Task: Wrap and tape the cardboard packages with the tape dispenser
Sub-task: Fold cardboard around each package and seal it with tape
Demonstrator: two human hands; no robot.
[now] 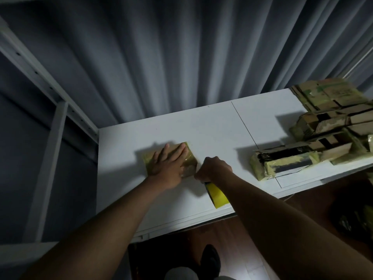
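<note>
You are pinning a small cardboard package (169, 158) flat on the white table (212, 126) with your left hand (168, 166), fingers straight and spread across its top, pointing toward one o'clock, while your right hand (214, 168) is curled tight around the tape dispenser (218, 194) at the package's four o'clock corner. The dispenser's yellow roll is trailing back toward you at five o'clock, and its front end is hidden under your fist, so whether the tape is already stuck to the cardboard cannot be told. To do this pass well, you should probably be keeping the left palm's weight steady so the package is not sliding as you pull, holding the dispenser low against the near edge, and drawing in one straight line so the strip is lying without wrinkles; the surface already looks glossy with tape, so this is likely a late strip. Watch that your left fingertips are not sitting in the tape's path. The package is lying at about ten o'clock of the table's middle, near its left end. Well apart, at two to three o'clock, a pile of taped packages (323, 128) is crowding the right end, one long bundle (282, 162) lying nearest you. The tabletop is showing a thin seam running across it. Grey pleated curtains (161, 57) are hanging behind at twelve o'clock, a white metal frame (54, 122) is standing at nine o'clock, and dark wooden floor is showing below the near edge.
</note>
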